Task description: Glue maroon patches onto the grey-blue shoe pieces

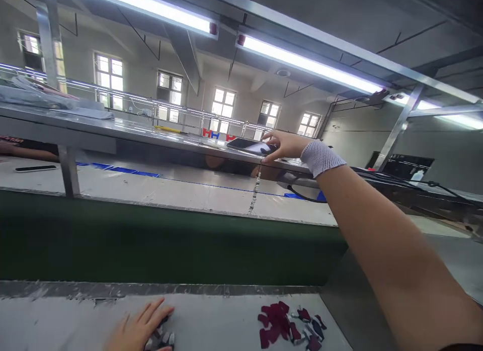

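Several small grey pieces [164, 338] lie on the worktop [211, 321] under the left hand [134, 331], fingers spread; whether it grips any, we cannot tell. Farther off, the right hand [284, 145] curves half-open about one end of a phone [245, 145] on the metal shelf [139, 129], hold unclear.

There were two hands, one left hand [136, 327] and one right hand [282, 145], with one cuff [323, 158]. There were also one phone [247, 145] on the shelf, one strand [255, 192], one yellow pen [168, 129] and six windows [109, 74]. The red pieces [277, 321] overlapped, so their exact number could not be told.
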The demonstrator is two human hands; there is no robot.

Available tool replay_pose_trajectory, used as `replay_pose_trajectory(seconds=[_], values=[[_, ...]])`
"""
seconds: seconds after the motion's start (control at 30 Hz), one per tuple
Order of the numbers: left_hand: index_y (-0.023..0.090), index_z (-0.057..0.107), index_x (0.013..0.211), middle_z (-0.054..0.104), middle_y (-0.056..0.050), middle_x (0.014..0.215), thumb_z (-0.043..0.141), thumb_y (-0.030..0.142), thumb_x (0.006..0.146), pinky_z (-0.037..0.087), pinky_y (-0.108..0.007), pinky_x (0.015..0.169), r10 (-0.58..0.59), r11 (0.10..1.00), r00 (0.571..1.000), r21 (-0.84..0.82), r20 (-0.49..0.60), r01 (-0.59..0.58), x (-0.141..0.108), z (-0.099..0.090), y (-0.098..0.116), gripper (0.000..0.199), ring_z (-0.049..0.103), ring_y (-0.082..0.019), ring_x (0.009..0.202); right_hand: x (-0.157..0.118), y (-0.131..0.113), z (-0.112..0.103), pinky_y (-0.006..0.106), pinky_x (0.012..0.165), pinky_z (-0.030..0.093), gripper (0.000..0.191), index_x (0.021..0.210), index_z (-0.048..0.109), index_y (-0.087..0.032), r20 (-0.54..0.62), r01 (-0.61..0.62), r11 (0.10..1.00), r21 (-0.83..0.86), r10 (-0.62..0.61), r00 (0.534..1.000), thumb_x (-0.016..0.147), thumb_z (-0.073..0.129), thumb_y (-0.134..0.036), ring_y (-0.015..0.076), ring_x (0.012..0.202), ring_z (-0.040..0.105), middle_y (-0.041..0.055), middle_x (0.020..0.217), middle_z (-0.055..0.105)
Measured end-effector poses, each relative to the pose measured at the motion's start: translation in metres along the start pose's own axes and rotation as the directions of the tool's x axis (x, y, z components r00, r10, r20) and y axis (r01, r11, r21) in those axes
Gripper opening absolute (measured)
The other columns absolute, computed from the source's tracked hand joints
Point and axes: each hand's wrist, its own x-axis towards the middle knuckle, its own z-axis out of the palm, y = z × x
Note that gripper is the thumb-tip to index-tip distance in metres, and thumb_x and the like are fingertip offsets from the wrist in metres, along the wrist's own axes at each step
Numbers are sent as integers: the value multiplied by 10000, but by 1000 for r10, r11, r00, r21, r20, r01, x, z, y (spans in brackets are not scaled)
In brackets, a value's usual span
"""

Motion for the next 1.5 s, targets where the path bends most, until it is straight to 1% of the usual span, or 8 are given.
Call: replay_pose_trajectory(seconds=[0.33,0.47,0.53,0.63,0.8,0.93,1.13,1.5], values=[[351,481,1466,399,-47,1603,516,536,901,348,-510,1163,64,981,993,174,96,-80,-38,-11,16,596,368,-322,1473,-23,-23,8,611,970,288,923,1345,527,122,53,-52,997,52,50,997,872,349,-650,541,1342,359,313,1542,368],[258,498,1459,438,-126,1571,429,563,951,386,-532,1119,45,978,997,202,55,-55,-59,-25,15,596,440,-365,1419,-142,-28,39,588,1010,303,914,1497,455,-175,-41,23,991,128,-18,999,769,612,-704,471,1363,398,139,1580,412],[213,408,1517,393,-180,1586,342,598,977,361,-611,1107,74,974,997,216,11,-74,-73,-19,36,666,418,-403,1425,-222,-31,83,615,1059,352,805,1483,484,-293,122,29,914,405,-86,989,775,752,-567,431,1329,473,134,1517,497],[349,343,1536,299,-58,1649,452,660,922,221,-640,1186,238,945,971,232,-14,-229,-98,19,90,697,274,-374,1508,-340,-51,166,569,965,509,615,1244,706,-298,477,-223,786,576,-102,873,664,878,-406,411,1110,652,150,1221,711],[244,512,1453,351,-127,1618,577,442,915,1,-723,1181,253,936,958,286,-133,-207,-112,110,159,578,209,-434,1514,-454,-118,267,376,793,597,747,1315,631,-261,593,-403,611,681,-138,793,629,917,-335,252,912,711,91,1198,707],[156,536,1423,435,-202,1554,421,352,990,155,-727,1148,150,947,945,316,-292,-52,-95,138,162,489,310,-442,1465,-469,-156,310,448,915,548,440,1274,603,-189,540,-452,493,743,-45,840,875,745,-309,247,1074,648,96,1285,628],[203,610,1325,573,-139,1452,364,281,1007,343,-551,1127,156,929,919,371,-362,-11,-89,120,131,409,446,-347,1390,-470,-145,347,416,839,576,294,1201,621,-164,556,-530,288,797,-10,831,964,645,-336,212,972,668,73,1167,658],[145,566,1312,497,-180,1494,449,311,975,380,-485,1140,167,916,939,399,-300,-36,-93,97,98,393,484,-335,1357,-458,-100,328,291,656,471,523,1287,353,-268,561,-569,-158,807,-95,822,915,670,-457,153,717,590,-23,848,628]])
